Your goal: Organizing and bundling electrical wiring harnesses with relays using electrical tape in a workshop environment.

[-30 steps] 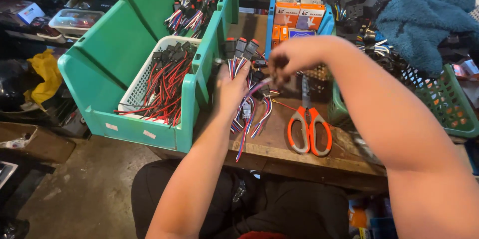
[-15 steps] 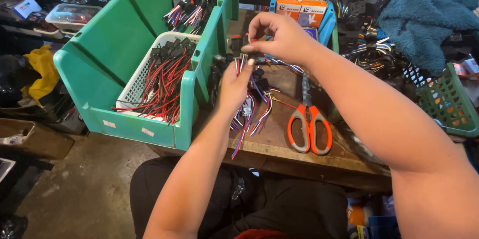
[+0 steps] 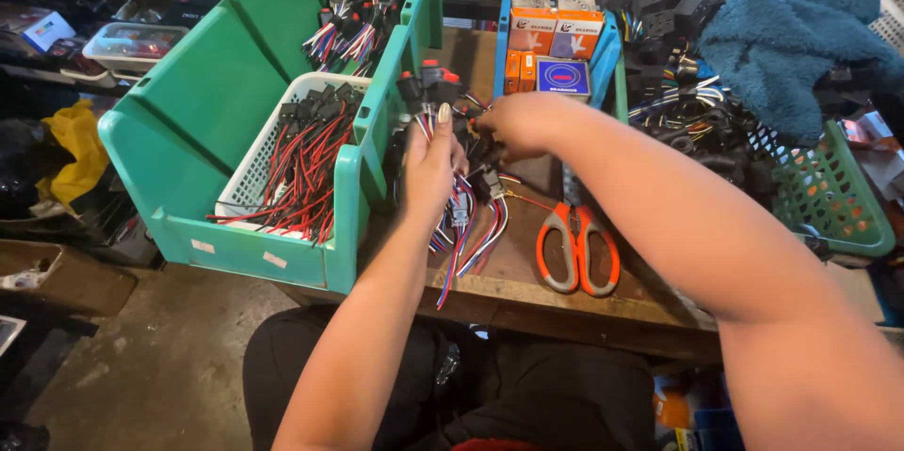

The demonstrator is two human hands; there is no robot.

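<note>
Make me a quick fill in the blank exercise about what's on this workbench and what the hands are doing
1. The left hand holds a bundle of ____.
2. The scissors on the bench have ____ handles.
3. The white basket of wires sits inside a big ____ bin.
4. The scissors lie under the ____ forearm.

Missing words: wires; orange; green; right

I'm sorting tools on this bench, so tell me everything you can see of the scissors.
The scissors have orange loop handles that look like plastic and short grey metal blades. They lie flat on the bare wood of the workbench, shut, handles toward the person and blades pointing away. They sit to the right of the wire bundle, under the right forearm, which hangs above without touching. A red wire ends close to the blade tips; contact cannot be told. Neither hand holds them.
</note>
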